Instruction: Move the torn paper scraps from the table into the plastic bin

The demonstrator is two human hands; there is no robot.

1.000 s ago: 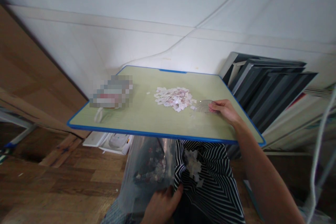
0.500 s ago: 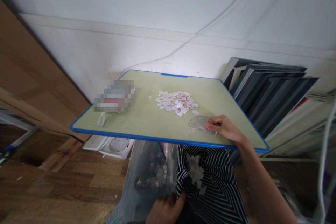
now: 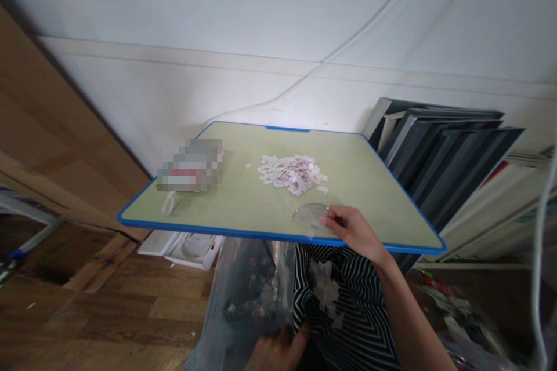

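My right hand (image 3: 352, 229) pinches the right end of a clear half-round protractor (image 3: 310, 214) at the front edge of the table. A tiny pale scrap lies under the protractor's lower edge. Beyond it sits a heap of small white and pinkish paper pieces (image 3: 291, 174). Low in the view, my left hand (image 3: 278, 351) is closed at the edge of a black-and-white striped cloth (image 3: 365, 307), beside a translucent plastic bin (image 3: 213, 313). Paper scraps (image 3: 325, 287) lie on the cloth in my lap.
The pale green table (image 3: 235, 208) has a blue rim. A blurred-out packet (image 3: 191, 165) with a white loop stands at its left. Dark flat panels (image 3: 448, 156) lean against the wall at right. A cardboard sheet (image 3: 56, 127) stands at left, and an open white box (image 3: 194, 248) lies on the floor.
My right hand has slid the protractor left and slightly nearer the table's front edge. My left hand stays almost where it was. The camera view has shifted slightly.
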